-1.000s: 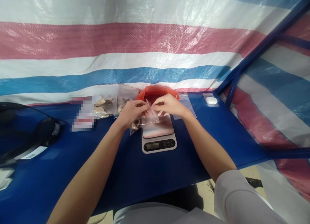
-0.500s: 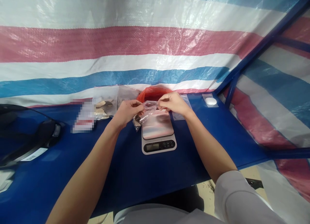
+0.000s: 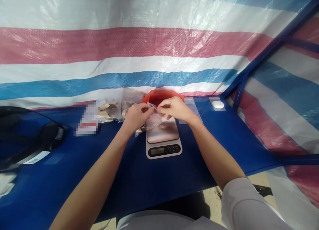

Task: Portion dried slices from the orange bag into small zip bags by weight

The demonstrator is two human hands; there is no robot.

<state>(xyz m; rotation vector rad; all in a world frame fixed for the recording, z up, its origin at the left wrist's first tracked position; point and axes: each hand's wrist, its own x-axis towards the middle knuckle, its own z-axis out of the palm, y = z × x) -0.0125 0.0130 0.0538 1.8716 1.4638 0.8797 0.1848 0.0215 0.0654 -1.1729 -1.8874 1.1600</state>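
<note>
A clear plastic bag (image 3: 155, 121) is pinched between my two hands above a kitchen scale (image 3: 164, 150). My left hand (image 3: 138, 116) is closed on the bag's edge, and brownish pieces show in the part hanging below it. On the other side, my right hand (image 3: 172, 108) grips the bag's edge between thumb and fingers. The scale is white with a shiny plate, a small display and several buttons; the digits cannot be read. Just behind the hands stands an open red plastic bag (image 3: 163, 93), its contents hidden from view.
Left of my hands, clear bags (image 3: 107, 111) hold pale brown pieces, beside a blurred-out packet (image 3: 87, 121). A black strapped device (image 3: 47, 137) lies far left. Flat clear bags (image 3: 190, 111) and a white oval object (image 3: 217, 105) lie on the right of the blue table (image 3: 199, 160).
My hands have drawn a little closer together, the left moving right and slightly down. The bag between them now hangs lower, folded together at its top edge.
</note>
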